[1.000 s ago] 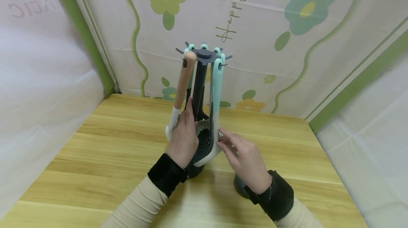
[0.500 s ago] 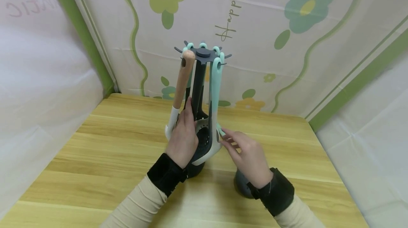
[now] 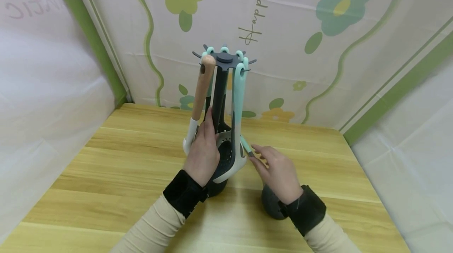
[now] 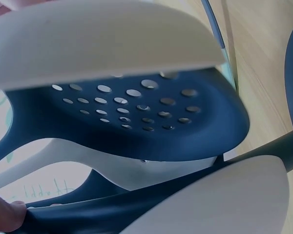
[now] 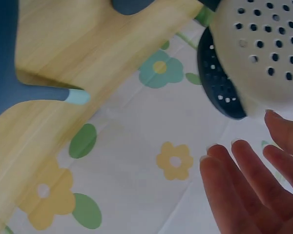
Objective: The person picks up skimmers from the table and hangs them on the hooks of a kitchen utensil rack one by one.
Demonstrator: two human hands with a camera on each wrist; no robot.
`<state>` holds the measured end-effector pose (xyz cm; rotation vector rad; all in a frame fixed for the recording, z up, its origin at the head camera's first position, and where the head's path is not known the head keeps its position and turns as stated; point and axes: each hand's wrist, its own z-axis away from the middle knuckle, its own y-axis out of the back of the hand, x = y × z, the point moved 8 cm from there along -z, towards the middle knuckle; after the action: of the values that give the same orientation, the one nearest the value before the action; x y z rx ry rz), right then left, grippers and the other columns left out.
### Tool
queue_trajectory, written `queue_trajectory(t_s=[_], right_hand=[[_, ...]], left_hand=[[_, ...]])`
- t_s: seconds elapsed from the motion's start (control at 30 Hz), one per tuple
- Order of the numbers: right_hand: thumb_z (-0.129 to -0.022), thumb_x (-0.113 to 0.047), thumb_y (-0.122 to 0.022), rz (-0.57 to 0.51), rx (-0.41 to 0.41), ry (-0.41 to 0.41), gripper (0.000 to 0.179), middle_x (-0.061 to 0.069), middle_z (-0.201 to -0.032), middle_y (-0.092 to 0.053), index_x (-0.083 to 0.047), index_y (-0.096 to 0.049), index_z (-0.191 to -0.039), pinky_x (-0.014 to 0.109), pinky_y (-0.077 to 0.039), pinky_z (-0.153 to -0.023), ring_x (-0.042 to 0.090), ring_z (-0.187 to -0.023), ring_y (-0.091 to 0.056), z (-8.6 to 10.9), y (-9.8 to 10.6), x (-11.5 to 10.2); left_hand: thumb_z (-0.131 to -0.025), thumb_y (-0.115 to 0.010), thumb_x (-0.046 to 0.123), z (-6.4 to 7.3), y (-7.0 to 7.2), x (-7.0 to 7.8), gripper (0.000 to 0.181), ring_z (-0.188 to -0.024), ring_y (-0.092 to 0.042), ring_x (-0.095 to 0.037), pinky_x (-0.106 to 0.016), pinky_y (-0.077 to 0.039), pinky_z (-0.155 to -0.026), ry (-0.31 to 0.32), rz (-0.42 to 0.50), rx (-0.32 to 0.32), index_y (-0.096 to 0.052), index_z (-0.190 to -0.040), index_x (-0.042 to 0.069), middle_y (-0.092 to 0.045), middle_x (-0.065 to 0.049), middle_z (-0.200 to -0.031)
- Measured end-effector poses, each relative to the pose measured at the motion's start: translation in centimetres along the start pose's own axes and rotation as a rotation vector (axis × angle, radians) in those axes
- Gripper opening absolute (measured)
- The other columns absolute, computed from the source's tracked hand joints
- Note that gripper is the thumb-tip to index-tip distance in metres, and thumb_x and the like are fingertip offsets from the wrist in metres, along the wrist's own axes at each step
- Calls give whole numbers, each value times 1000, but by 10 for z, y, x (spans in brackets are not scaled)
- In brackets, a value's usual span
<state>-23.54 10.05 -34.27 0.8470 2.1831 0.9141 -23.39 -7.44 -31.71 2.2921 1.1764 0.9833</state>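
My left hand grips the dark pole of a utensil stand. A fingertip on the dark pole shows in the left wrist view. Several utensils hang from the stand: one with a wooden handle, others with mint handles. Among them are a dark skimmer and a white perforated skimmer. My right hand is right of these, fingers fairly straight, nothing seen held. Below it lies a dark ladle on the table, its mint handle pointing toward the stand; the hand hides its middle.
The wooden table extends around the stand. A flower-printed cloth hangs behind the table, and pale cloth walls with green bands stand at both sides.
My right hand has moved slightly right, away from the hanging white-headed utensil, uncovering the mint handle of the lying ladle. The left hand has stayed on the pole.
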Motion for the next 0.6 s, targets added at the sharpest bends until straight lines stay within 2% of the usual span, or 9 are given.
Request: queue_trajectory(t_s=[0.3,0.6], right_hand=[[-86,-17,-78,63,-95,-98,35,11,-104,-74,-6,-71,-118,35,-60,-63,21,-82,-71,4,-12,19],[-84,-18,-79,141,-187,-141,34,12,-99,-74,-3,-71,-114,37,-59,-62,25,-81,-71,9,-23,31]], left_hand=[[-93,-59,-10,0,0,0,70,-90,-67,-31,-35,-61,-67,-2,12,-1,-20,-151,-7,-59,-28,-118],[-93,-59,-10,0,-1,-1,71,-90,-68,-31,-34,-61,-67,11,23,-7,-20,-152,-6,-59,-28,-119]])
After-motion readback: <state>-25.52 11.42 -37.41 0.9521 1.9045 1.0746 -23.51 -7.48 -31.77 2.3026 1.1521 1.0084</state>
